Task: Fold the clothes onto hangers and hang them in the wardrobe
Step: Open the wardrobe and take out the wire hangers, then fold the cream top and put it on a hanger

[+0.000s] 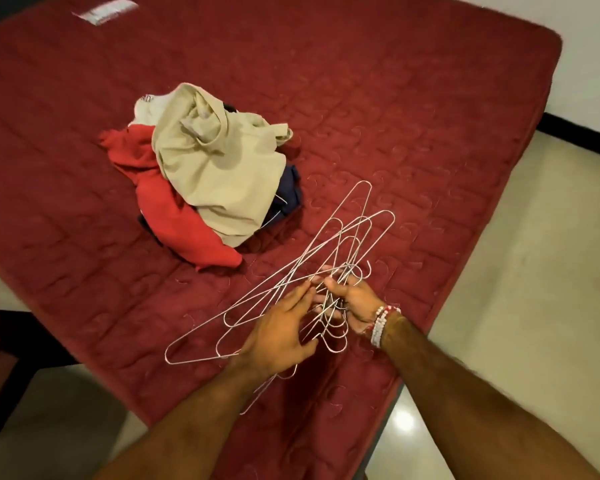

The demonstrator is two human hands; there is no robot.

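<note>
A tangled bunch of several silver wire hangers (329,247) is held above the near corner of a dark red mattress (378,109). My right hand (352,301), with beaded bracelets at the wrist, grips the bunch by its hooks. My left hand (279,336) reaches into the wires, its fingertips pinching one hanger's wire. Farther back on the mattress lies a crumpled pile of clothes (205,174): a beige garment on top, a red one under it to the left, a dark navy one at the right.
The mattress edge runs diagonally on the right, with pale tiled floor (534,271) beyond it and a white wall with a black skirting at the far right. A white label (104,12) lies at the mattress's far left. Dark furniture stands at the lower left.
</note>
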